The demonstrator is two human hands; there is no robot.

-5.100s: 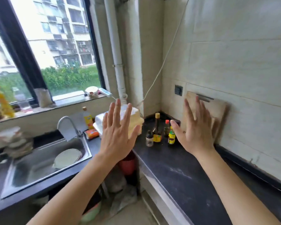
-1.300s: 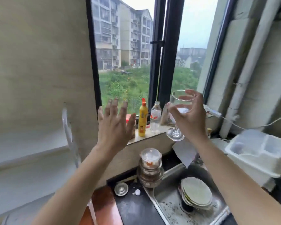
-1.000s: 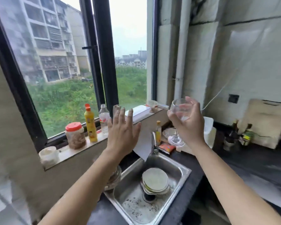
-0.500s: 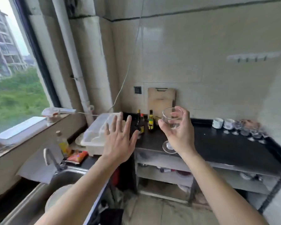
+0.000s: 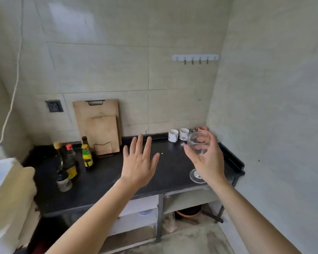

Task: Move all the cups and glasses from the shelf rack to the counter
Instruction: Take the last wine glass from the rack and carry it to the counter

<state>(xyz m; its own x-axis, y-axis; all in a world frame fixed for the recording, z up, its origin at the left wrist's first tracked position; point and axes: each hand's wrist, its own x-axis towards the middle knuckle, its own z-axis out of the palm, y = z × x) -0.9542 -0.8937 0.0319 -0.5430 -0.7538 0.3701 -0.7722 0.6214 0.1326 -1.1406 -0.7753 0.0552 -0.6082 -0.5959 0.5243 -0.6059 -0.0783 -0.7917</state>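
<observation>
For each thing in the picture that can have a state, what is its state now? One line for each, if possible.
Clear stemmed wine glass: upright, held in the air over the counter.
Right hand: closed around the glass bowl.
Left hand: open, fingers spread, empty.
Two white ceramic cups: standing on the black counter at the back.
Wooden cutting boards: leaning against the wall.
Sauce bottles: upright, capped.

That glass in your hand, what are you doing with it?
The person's right hand is holding a clear stemmed glass by its bowl, upright, over the right end of the black counter. It is not set down yet. The left hand is open and empty, hovering above the counter. Two white cups already stand at the back near the corner. Bottles and wooden cutting boards sit further left.
</observation>
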